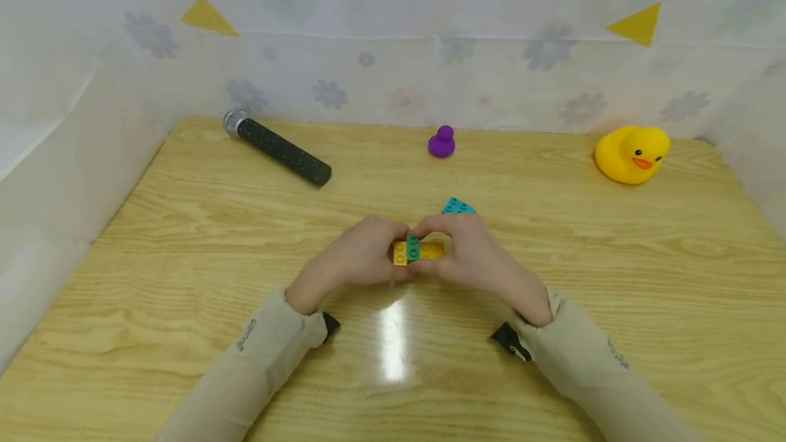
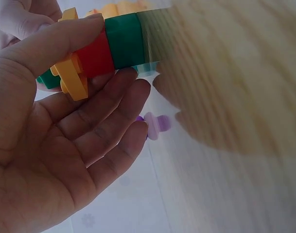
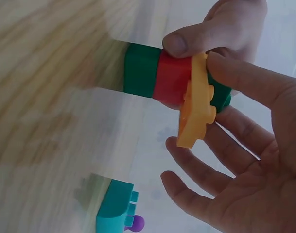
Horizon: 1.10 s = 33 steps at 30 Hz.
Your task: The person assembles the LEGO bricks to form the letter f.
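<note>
A small brick stack (image 1: pixel 414 251) stands on the wooden table (image 1: pixel 184 237) at the centre: a yellow plate with a green brick across it. Up close the stack (image 2: pixel 123 41) shows green, red, yellow and green layers. My left hand (image 1: pixel 393 243) pinches it from the left, thumb on the red brick and fingers underneath. My right hand (image 1: pixel 437 243) pinches it from the right; in the right wrist view the right hand (image 3: pixel 218 87) has its thumb over the yellow plate (image 3: pixel 194 111), with the other fingers spread below. A teal brick (image 1: pixel 457 207) lies just behind the hands.
A black microphone (image 1: pixel 276 147) lies at the back left. A small purple toy (image 1: pixel 441 142) sits at the back centre and a yellow rubber duck (image 1: pixel 632 153) at the back right. Flowered cloth walls enclose the table on three sides.
</note>
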Available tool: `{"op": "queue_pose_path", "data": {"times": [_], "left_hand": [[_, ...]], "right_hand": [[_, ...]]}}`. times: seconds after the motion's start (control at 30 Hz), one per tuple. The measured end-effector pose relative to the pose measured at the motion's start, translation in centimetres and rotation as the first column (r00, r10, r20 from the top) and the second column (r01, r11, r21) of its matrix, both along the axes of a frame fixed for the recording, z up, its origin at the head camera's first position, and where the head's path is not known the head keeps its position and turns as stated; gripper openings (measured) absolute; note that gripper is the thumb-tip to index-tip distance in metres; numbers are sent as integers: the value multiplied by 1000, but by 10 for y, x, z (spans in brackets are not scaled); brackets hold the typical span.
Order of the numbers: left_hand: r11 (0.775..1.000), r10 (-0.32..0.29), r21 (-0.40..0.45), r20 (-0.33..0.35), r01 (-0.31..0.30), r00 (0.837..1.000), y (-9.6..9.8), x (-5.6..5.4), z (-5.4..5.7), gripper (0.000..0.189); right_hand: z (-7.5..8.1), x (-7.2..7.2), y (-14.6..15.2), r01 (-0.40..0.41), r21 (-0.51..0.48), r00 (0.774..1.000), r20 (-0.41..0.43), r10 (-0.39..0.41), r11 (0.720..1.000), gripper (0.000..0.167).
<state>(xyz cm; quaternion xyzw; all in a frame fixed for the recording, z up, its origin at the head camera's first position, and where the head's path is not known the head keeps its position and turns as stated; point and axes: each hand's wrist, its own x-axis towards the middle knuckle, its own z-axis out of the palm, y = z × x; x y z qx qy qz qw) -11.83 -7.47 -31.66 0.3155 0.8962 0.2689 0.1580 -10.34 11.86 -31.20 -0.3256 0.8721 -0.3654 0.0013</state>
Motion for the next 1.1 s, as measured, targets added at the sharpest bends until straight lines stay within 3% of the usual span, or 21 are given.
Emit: {"op": "queue_pose_path", "data": {"times": [0.2, 0.53, 0.83, 1.1], "left_hand": [[1000, 6, -6, 11, -6, 1000, -1, 1, 0, 22], [999, 17, 44, -39, -16, 999, -2, 2, 1, 32], [999, 32, 28, -33, -31, 999, -1, 1, 2, 31], [999, 52, -9, -17, -52, 999, 1, 0, 4, 37]], "right_hand": [[0, -1, 0, 0, 2, 1000, 13, 0, 1000, 32], [1, -1, 1, 37, 33, 999, 15, -37, 999, 35], [6, -9, 14, -20, 40, 997, 71, 18, 999, 30], [17, -24, 41, 132, 31, 991, 19, -132, 991, 17]]}}
